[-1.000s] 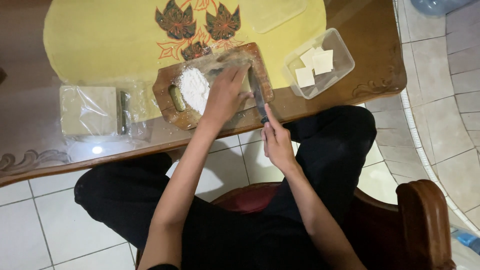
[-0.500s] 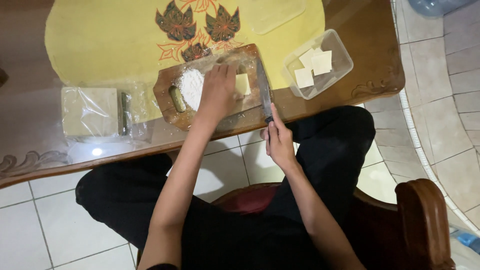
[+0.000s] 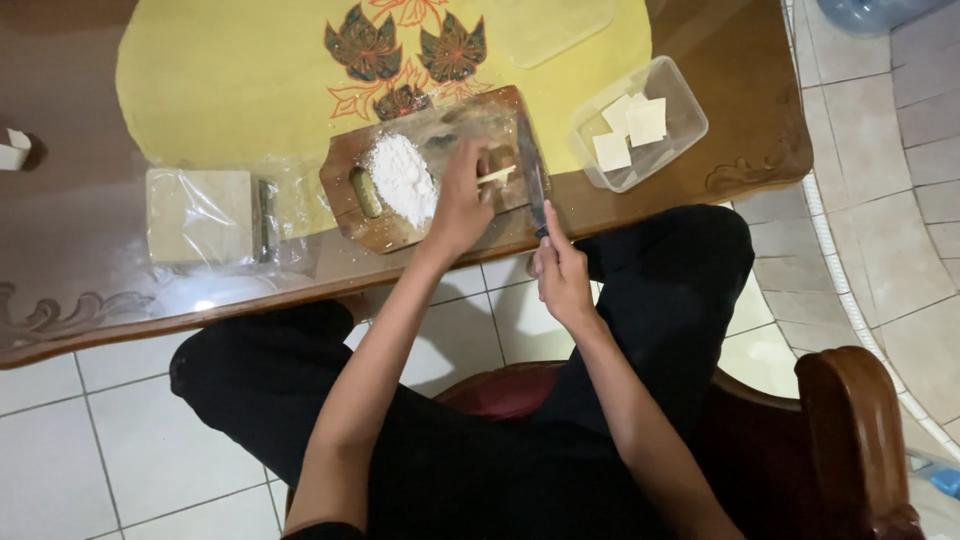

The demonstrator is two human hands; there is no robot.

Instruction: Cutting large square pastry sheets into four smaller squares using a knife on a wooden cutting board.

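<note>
On cutting board (image 3: 370,215): left hand (image 3: 462,200) pressing dough piece (image 3: 497,176); right hand (image 3: 562,270) gripping knife (image 3: 530,172) alongside.

Both forearms bare, no sleeves visible near wrists; left hand (image 3: 462,200) and right hand (image 3: 562,275) without gloves, rings, watch; legs in loose black trousers, fabric plain, unmarked

A: Where's your cutting board (image 3: 400,215)?

B: On the table (image 3: 700,190) near its front edge, partly on the cloth (image 3: 230,80). Flour pile (image 3: 402,178) sits on the board's left half; your left hand (image 3: 462,200) rests just right of it, on a dough piece (image 3: 497,176).

A: And the knife (image 3: 530,175)?

B: Lying along the board's right edge, your right hand (image 3: 562,275) on its handle. Container (image 3: 680,100) with dough squares (image 3: 630,130) stands right of the board; a wrapped packet (image 3: 200,215) lies left.
</note>
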